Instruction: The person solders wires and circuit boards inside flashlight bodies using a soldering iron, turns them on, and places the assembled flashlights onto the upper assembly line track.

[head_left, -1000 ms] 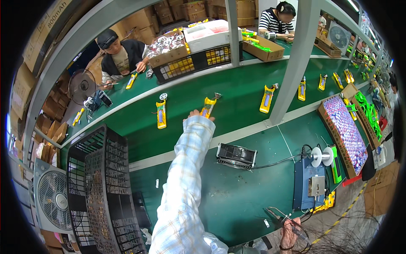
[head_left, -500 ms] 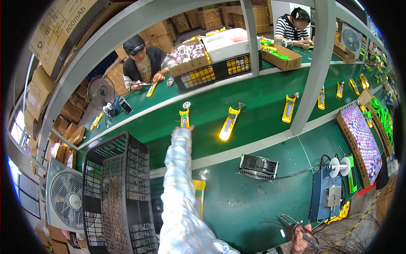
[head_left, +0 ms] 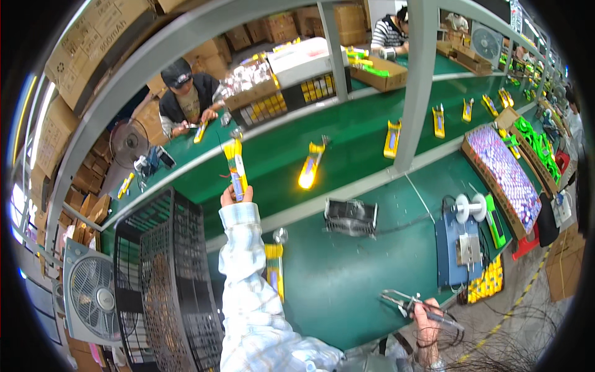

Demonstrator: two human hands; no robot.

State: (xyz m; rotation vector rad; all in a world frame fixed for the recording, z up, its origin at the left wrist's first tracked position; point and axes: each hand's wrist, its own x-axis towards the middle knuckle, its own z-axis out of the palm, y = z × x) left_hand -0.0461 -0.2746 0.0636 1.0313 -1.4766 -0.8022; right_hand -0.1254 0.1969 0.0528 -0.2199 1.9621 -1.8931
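Observation:
My left hand (head_left: 237, 196) reaches out over the green belt, its fingers closed around the lower end of a yellow housing (head_left: 235, 162). That piece stands tilted up, with a violet cell, loose thin wires and a silvery round part at its top. Low on the right, my right hand (head_left: 427, 317) grips a soldering iron (head_left: 441, 320), whose thin metal front points left above the green bench. Beside my left forearm another yellow housing (head_left: 275, 273) lies on the bench, partly covered by the sleeve, with a clear round lens (head_left: 281, 235) just above it.
Several yellow housings, one lit (head_left: 307, 177), lie along the belt (head_left: 353, 155). On the bench are a small black fan (head_left: 351, 217), a blue soldering unit with a spool (head_left: 460, 248), and a box of small round parts (head_left: 503, 175). A black crate (head_left: 167, 279) stands left; a grey post (head_left: 414, 93) rises ahead. Two co-workers sit opposite.
My left hand has lifted the yellow housing off the belt and drawn it nearer. My right hand has come further into view with the soldering iron. The whole view has shifted.

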